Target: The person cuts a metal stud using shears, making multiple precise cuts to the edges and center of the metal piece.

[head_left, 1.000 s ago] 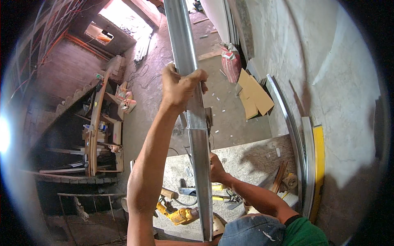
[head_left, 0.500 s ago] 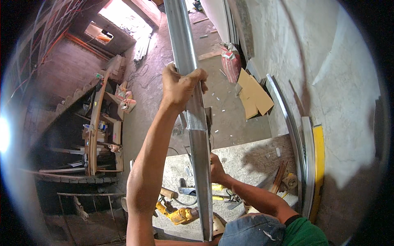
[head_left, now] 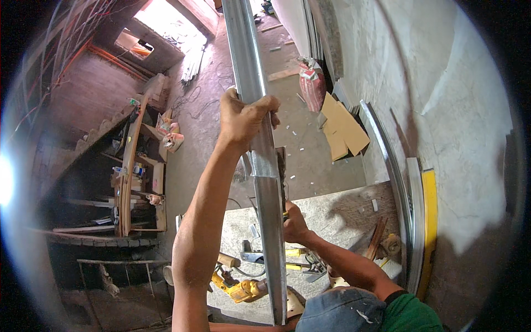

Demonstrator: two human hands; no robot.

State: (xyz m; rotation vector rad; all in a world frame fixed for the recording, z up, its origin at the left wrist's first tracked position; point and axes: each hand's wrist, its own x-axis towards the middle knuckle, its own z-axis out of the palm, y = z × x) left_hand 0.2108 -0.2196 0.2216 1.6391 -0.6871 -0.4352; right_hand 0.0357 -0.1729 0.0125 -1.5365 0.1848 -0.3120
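Note:
My left hand (head_left: 243, 119) is closed round a long grey metal channel (head_left: 268, 232) that runs from the top of the view to near the lower edge. A crimped band crosses the channel below my fingers. At its right side, a co-worker's hand (head_left: 294, 221) holds a dark tool (head_left: 281, 163), partly hidden by the channel. That person's blue cap (head_left: 337, 310) and green sleeve (head_left: 409, 312) show at the bottom. My right hand is not in view. A yellow power tool (head_left: 240, 288) lies below, left of the channel.
A wooden shelf unit (head_left: 127, 193) stands at left, above a metal rack (head_left: 121, 263). Cardboard sheets (head_left: 343, 127) and a red-and-white sack (head_left: 312, 83) lie toward the right wall (head_left: 453, 83), where metal lengths and a yellow bar (head_left: 428, 221) lean. Cords trail over the floor.
The co-worker's hand and dark tool have shifted slightly up along the channel's right side. My left hand keeps its grip and has barely moved.

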